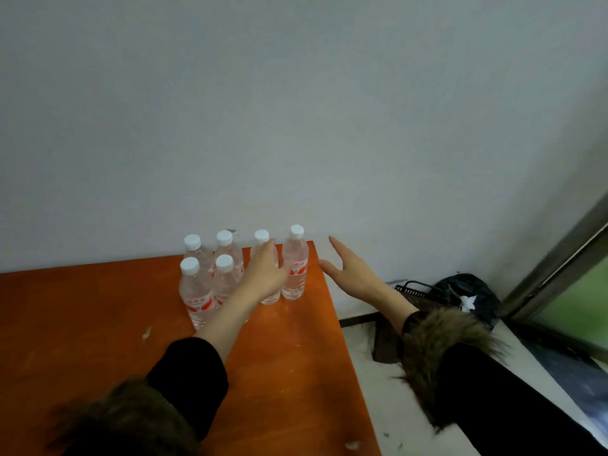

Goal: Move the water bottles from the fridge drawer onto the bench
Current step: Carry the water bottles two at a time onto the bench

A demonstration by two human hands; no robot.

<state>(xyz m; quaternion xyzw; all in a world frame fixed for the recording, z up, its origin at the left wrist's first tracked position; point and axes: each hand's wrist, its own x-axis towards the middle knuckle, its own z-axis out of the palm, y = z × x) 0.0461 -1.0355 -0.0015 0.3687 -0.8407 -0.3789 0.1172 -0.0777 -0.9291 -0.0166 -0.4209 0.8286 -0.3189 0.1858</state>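
Observation:
Several clear water bottles with white caps and red labels stand upright in a cluster at the back right corner of the orange bench (98,324), against the wall. My left hand (263,274) reaches over the bench and wraps around one bottle (261,235) in the back row, hiding most of its body. The rightmost bottle (295,268) stands free just beside my left thumb. My right hand (352,274) hovers with straight, spread fingers past the bench's right edge, close to that bottle and holding nothing. The fridge drawer is out of view.
A white wall runs right behind the bottles. On the floor to the right of the bench lie a black slatted basket (414,292) and a dark bag (467,291). A metal window frame (559,258) stands at the far right.

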